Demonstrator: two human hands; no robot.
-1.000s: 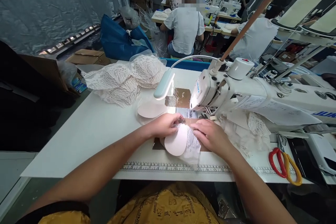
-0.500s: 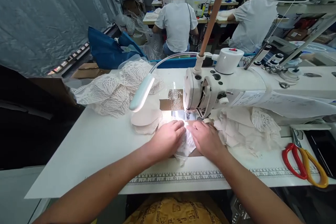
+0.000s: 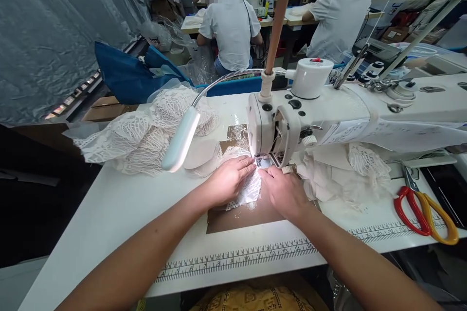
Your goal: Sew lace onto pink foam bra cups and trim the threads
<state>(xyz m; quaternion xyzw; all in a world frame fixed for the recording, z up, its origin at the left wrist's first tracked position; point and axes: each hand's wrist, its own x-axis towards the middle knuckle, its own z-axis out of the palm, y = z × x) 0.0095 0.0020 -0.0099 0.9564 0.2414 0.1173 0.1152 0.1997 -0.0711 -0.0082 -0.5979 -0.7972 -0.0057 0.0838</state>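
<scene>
A white lace piece (image 3: 249,190) lies on the sewing machine's bed, its upper end at the presser foot (image 3: 261,161). My left hand (image 3: 230,179) rests flat on it with fingers stretched toward the needle area. My right hand (image 3: 284,189) is closed, its thumb and forefinger at the lace's right edge, just below the foot. The white sewing machine (image 3: 260,124) stands directly beyond both hands. Part of the lace is hidden under my left hand, and the needle tip is hard to make out.
A lamp (image 3: 181,138) on a bent neck hangs at left, before heaped lace (image 3: 140,129). Pale fabric pieces (image 3: 328,175) lie right of the hands. Scissors (image 3: 425,209) and a dark phone (image 3: 447,194) sit farther right. A ruler strip (image 3: 237,258) runs along the front edge. Two people sit beyond.
The lace has turned and spread out to the left, around the foot. My left hand has flattened and shifted slightly left; my right hand stays near the foot. The view has shifted.
</scene>
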